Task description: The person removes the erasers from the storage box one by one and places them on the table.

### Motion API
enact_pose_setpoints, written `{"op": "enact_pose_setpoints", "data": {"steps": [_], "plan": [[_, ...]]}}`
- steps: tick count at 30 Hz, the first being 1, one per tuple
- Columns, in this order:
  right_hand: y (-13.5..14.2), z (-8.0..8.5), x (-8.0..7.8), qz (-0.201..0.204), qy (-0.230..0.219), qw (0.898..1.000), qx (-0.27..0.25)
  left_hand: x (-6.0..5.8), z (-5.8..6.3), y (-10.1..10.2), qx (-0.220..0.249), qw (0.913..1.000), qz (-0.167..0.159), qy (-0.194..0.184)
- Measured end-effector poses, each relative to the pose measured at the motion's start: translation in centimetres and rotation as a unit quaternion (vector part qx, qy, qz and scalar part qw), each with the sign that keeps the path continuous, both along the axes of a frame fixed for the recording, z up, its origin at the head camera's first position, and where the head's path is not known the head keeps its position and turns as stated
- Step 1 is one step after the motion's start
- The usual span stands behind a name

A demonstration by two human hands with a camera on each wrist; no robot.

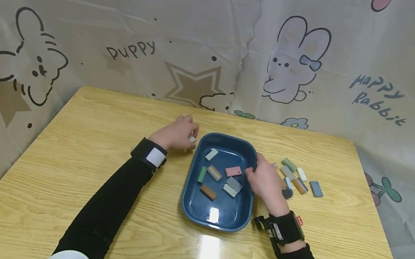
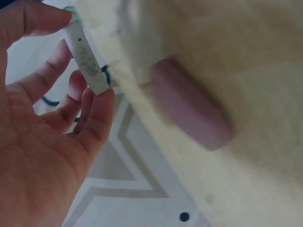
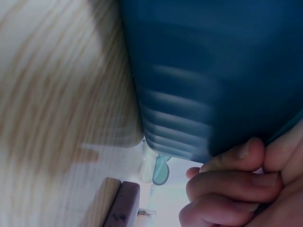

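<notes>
My left hand [image 1: 178,134] is just beyond the tray's left side and holds a small white block [image 2: 86,57] speckled with dark marks. The thumb is at one end of the block and fingertips are at the other. A mauve block [image 2: 189,106] lies close by on the wood in the left wrist view. At the blue tray's [image 1: 192,206] right rim, my right hand [image 1: 266,180] grips the edge, thumb over the top and curled fingers against the outer wall [image 3: 189,71]. Inside the tray lie several small blocks, among them a pink one [image 1: 233,171] and a brown one [image 1: 208,192].
Right of the tray is a loose group of several blocks, with a green one [image 1: 289,164] at its far side and a blue-grey one [image 1: 316,189] at its right. A printed curtain [image 1: 218,29] hangs behind the wooden table [image 1: 76,153].
</notes>
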State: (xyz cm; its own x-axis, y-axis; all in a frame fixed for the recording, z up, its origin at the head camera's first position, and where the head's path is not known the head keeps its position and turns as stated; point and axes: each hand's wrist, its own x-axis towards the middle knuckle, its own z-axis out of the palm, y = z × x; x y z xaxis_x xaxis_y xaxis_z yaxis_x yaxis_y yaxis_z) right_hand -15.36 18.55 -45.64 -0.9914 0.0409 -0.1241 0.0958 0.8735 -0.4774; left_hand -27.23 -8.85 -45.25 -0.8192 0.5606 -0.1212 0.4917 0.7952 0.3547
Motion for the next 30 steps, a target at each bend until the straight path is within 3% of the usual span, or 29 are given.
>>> {"op": "enact_pose_setpoints", "data": {"steps": [8, 13, 18, 21, 25, 30], "plan": [[0.0, 0.1, 0.1, 0.002, -0.003, 1.000, 0.002, 0.3, -0.5, 0.0, -0.025, 0.9995, -0.010, -0.015], [0.0, 0.1, 0.1, 0.001, -0.001, 1.000, 0.004, 0.4, 1.0, 0.4, -0.020, 0.9998, -0.009, 0.002], [0.0, 0.1, 0.0, 0.000, -0.002, 1.000, 0.009, 1.0, 3.6, 2.4, 0.031, 0.9972, -0.004, 0.068], [-0.1, 0.2, -0.1, -0.001, -0.008, 1.000, 0.008, 2.0, 5.4, 4.3, 0.031, 0.9952, -0.033, 0.087], [-0.1, 0.2, 0.0, -0.002, -0.014, 1.000, 0.011, 3.4, 7.1, 7.3, 0.016, 0.9935, -0.089, 0.069], [0.1, 0.1, 0.1, 0.007, -0.009, 1.000, 0.005, 4.3, 7.2, 11.0, -0.011, 0.9916, -0.128, 0.016]]}}
